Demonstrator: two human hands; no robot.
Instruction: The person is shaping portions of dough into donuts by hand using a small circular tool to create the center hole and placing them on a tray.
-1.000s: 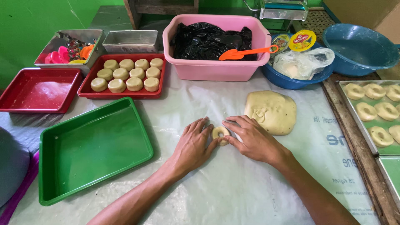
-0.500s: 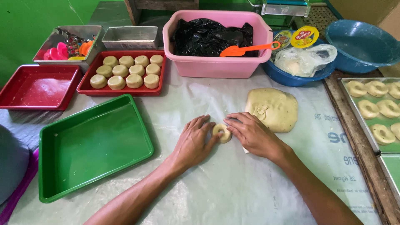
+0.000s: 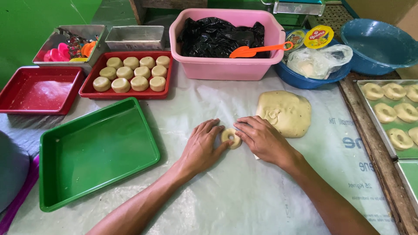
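Currently both my hands, left hand [image 3: 202, 146] and right hand [image 3: 261, 139], press fingertips around one dough ring [image 3: 230, 138] at frame centre. Finished rings fill the tray [image 3: 365, 104] at right; dough slab [image 3: 285, 113] remains unshaped.

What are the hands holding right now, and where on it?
A dough ring, lying on the table: left hand and right hand fingertips press its outer edge from opposite sides.
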